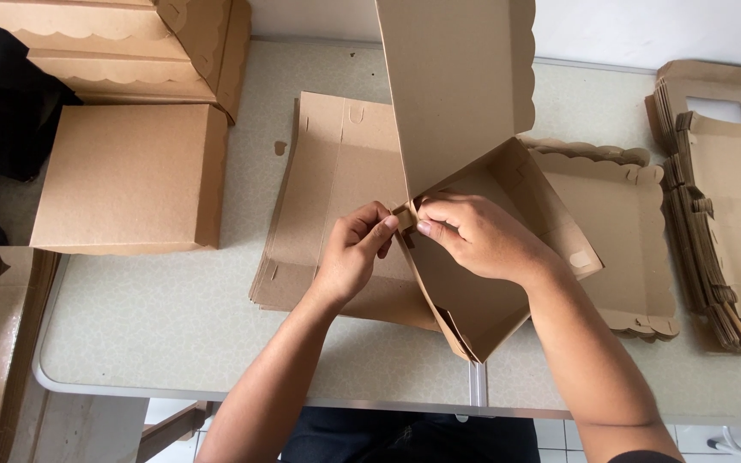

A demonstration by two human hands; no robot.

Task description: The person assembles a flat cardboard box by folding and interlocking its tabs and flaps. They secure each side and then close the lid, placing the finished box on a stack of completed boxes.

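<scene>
A half-folded brown cardboard box [482,291] stands tilted over the middle of the table, its lid [452,81] raised toward the back. My left hand [352,250] pinches a small corner tab [404,216] of the box from the left. My right hand [478,236] grips the same corner from the right, fingers curled over the box wall. Both hands meet at that corner. Under the box lies a stack of flat cardboard blanks [328,184].
A closed box [130,176] sits at the left, with more closed boxes [122,43] stacked behind it. Flat scalloped blanks [623,231] lie at the right, beside a pile of windowed blanks [726,214]. The table's front edge [302,394] runs below my arms.
</scene>
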